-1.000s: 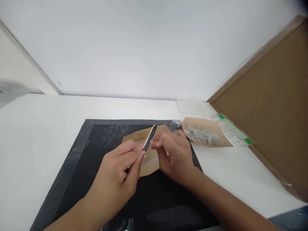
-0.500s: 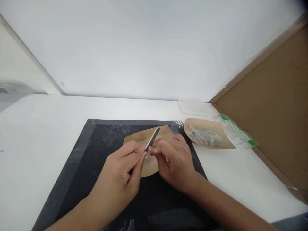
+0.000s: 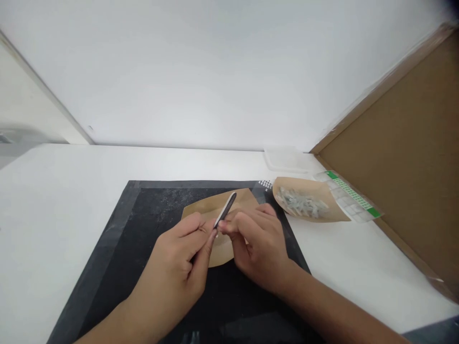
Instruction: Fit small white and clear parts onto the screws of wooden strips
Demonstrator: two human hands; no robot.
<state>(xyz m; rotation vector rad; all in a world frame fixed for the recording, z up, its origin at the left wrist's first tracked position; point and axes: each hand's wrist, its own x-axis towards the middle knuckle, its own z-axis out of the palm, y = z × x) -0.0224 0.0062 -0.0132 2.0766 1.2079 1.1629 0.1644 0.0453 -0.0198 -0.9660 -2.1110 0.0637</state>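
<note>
White wall [image 3: 179,71] backs a white table [image 3: 53,215] with a black mat [image 3: 118,248]. At eight o'clock from centre, the left hand [image 3: 181,255] pinches the lower end of a slim black-and-white stick [image 3: 226,208], tipped towards one o'clock above a brown sheet [image 3: 221,255]. It looks light, stiff, possibly slippery; that lower end seems the surest hold. At four o'clock, the right hand [image 3: 260,243] curls its fingers against the stick's base; whether they grip, I cannot tell. Pale strips [image 3: 301,201] lie at three o'clock.
</note>
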